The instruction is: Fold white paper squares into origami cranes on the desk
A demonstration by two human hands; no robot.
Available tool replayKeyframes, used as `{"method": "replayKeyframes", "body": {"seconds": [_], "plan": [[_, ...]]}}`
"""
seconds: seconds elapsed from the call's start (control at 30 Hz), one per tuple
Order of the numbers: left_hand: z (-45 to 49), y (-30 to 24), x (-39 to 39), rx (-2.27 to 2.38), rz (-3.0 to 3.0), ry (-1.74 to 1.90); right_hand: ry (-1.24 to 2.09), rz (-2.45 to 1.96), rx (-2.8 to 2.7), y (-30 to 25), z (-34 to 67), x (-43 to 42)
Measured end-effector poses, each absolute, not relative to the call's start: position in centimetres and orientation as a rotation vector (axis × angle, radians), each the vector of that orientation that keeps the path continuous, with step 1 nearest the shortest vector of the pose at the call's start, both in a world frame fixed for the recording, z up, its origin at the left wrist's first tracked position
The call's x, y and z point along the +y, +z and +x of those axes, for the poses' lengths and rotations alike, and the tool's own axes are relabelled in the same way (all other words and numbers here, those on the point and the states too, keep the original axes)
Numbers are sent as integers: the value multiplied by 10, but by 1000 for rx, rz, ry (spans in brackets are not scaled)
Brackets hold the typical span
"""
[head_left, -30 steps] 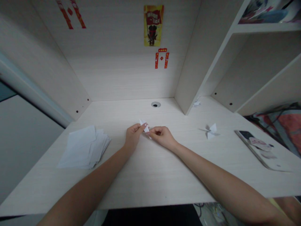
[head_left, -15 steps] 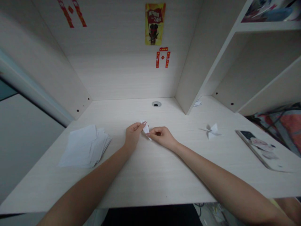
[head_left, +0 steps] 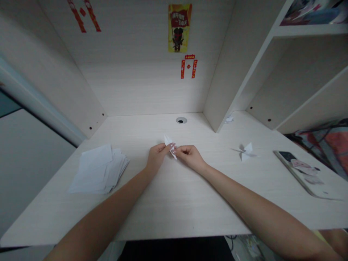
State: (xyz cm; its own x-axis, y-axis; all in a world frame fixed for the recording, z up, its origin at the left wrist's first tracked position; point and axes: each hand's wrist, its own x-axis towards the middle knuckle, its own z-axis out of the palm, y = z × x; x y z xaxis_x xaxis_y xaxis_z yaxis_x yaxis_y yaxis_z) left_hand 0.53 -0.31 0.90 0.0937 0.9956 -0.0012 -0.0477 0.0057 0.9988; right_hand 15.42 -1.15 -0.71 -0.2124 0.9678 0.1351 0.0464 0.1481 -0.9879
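Pinched between my two hands is a small piece of folded white paper (head_left: 168,140), narrow and pointed at its ends. My left hand (head_left: 158,155) is closed on its middle, thumb on top. From the right, my right hand (head_left: 189,156) grips its lower part with thumb and forefinger, close to the left fingertips. The fingers hide the paper's middle. To the right on the desk rests a folded paper crane (head_left: 246,151) with spread wings. A stack of white paper sheets (head_left: 95,170) lies to the left of my left forearm.
A phone (head_left: 307,175) with stickers lies at the desk's right side. Behind the upright divider (head_left: 225,79) is some white paper (head_left: 229,119). A cable hole (head_left: 181,120) sits near the back wall. Patterned cloth (head_left: 331,141) is at the far right.
My left hand has shifted slightly right along the folded paper, its fingertips now nearer the right hand's. More of the paper's upper point shows. The right hand has barely moved.
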Motion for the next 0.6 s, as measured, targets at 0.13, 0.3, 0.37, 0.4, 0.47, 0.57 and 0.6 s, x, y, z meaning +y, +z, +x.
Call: {"method": "replayKeyframes", "body": {"seconds": [0.13,0.3,0.37,0.4,0.47,0.57,0.6], "plan": [[3,8,-2,1106,1255,1178,1291,-950,-1507,-9,155,-9],[2,10,-3,1112,1267,1149,1336,-920,-1517,-11,155,-9],[3,11,-3,1105,1268,1152,1350,-916,-1518,-10,154,-10],[3,11,-3,1102,1265,1154,1356,-916,-1517,-9,154,-10],[3,11,-4,1100,1255,1156,1358,-909,-1508,-9,154,-11],[3,12,-5,1109,1249,1158,1332,-894,-1502,-10,154,-11],[3,12,-5,1109,1249,1160,1312,-902,-1510,-10,154,-11]]}}
